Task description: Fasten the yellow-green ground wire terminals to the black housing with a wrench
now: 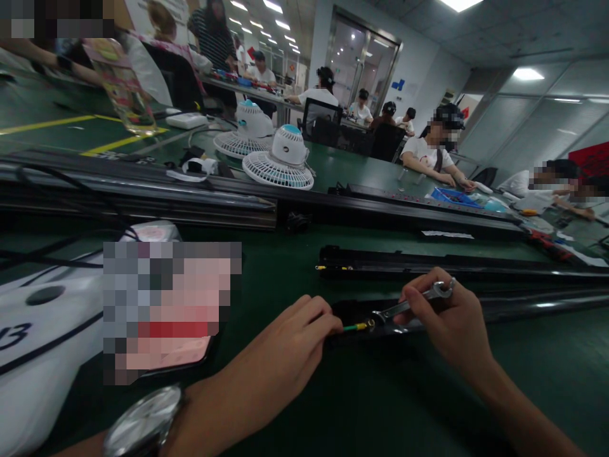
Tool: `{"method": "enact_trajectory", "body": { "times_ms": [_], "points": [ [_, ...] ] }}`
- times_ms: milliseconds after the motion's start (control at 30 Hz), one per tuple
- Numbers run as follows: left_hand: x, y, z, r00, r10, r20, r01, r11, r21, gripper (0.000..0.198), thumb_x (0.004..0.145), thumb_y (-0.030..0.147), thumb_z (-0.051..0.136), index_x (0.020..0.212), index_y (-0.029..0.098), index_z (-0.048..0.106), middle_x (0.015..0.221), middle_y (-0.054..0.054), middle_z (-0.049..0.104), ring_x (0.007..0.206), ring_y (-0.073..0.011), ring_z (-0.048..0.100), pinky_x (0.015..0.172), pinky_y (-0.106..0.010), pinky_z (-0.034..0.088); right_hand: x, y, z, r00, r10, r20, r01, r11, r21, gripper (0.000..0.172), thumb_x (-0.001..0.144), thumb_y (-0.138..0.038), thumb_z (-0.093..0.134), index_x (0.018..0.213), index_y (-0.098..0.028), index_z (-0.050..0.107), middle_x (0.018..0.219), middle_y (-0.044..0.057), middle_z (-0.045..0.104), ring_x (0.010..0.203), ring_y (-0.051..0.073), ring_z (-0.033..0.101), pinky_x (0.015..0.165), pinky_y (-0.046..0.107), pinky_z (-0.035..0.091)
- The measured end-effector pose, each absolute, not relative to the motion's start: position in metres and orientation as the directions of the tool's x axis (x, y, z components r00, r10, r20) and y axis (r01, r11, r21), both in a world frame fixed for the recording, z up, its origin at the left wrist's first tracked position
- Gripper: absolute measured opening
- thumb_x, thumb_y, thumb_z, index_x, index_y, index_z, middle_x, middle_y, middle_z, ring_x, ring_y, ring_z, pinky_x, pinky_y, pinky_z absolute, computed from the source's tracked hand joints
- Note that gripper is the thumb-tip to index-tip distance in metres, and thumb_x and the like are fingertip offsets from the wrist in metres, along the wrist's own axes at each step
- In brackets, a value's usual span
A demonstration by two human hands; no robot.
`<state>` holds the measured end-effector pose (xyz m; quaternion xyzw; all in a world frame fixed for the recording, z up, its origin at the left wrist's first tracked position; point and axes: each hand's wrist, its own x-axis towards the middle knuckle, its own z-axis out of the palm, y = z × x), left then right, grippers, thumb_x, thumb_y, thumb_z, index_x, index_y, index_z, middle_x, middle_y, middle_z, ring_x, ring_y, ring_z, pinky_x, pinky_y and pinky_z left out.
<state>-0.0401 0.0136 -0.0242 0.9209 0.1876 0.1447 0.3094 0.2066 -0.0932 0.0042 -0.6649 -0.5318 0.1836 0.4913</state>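
My right hand (447, 317) is closed round a metal wrench (397, 310). The wrench's lower end rests at the end of a long black rail (518, 299). My left hand (304, 336) pinches a green wire (353, 328) that ends in a yellow sleeve and a ring terminal (372, 324). That terminal lies close beside the wrench end, over the rail; whether they touch I cannot tell. Behind it runs a second black rail (428, 261) with a yellow-sleeved wire at its left end.
At left lie a phone (190, 355) and a white bag (47, 381). Across the green table stand long dark profiles (190, 206), two white fans (285, 158), a clear bottle (133, 108) and a blue tray (454, 197). Several people sit at tables beyond.
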Motion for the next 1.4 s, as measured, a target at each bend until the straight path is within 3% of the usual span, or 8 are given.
{"method": "enact_trajectory", "body": {
  "times_ms": [533, 1000, 1400],
  "points": [
    [-0.0391, 0.0135, -0.0243, 0.891, 0.432, 0.138, 0.265, -0.743, 0.615, 0.038, 0.096, 0.002, 0.042, 0.120, 0.028, 0.058, 0.120, -0.001, 0.054, 0.104, -0.0184, 0.052, 0.091, -0.035, 0.047, 0.2108, -0.0902, -0.0054, 0.179, 0.909, 0.376, 0.720, 0.139, -0.680, 0.011, 0.095, -0.028, 0.064, 0.087, -0.020, 0.060, 0.078, 0.005, 0.074, 0.064, 0.018, 0.074, 0.053, 0.026, 0.055],
    [-0.0401, 0.0134, -0.0252, 0.893, 0.428, 0.138, 0.264, -0.748, 0.609, 0.039, 0.095, 0.003, 0.042, 0.119, 0.028, 0.059, 0.121, -0.002, 0.054, 0.105, -0.0194, 0.052, 0.093, -0.037, 0.047, 0.2107, -0.0903, -0.0055, 0.168, 0.894, 0.415, 0.716, 0.179, -0.675, 0.009, 0.094, -0.025, 0.065, 0.088, -0.021, 0.061, 0.076, 0.003, 0.075, 0.063, 0.016, 0.073, 0.053, 0.024, 0.055],
    [-0.0379, 0.0131, -0.0241, 0.893, 0.423, 0.152, 0.262, -0.765, 0.589, 0.039, 0.093, 0.001, 0.043, 0.117, 0.025, 0.059, 0.118, -0.003, 0.055, 0.102, -0.0194, 0.052, 0.090, -0.036, 0.048, 0.2122, -0.0908, -0.0044, 0.156, 0.920, 0.360, 0.696, 0.156, -0.701, 0.009, 0.095, -0.028, 0.064, 0.089, -0.021, 0.062, 0.076, 0.003, 0.074, 0.065, 0.017, 0.073, 0.056, 0.027, 0.054]
  ]
}}
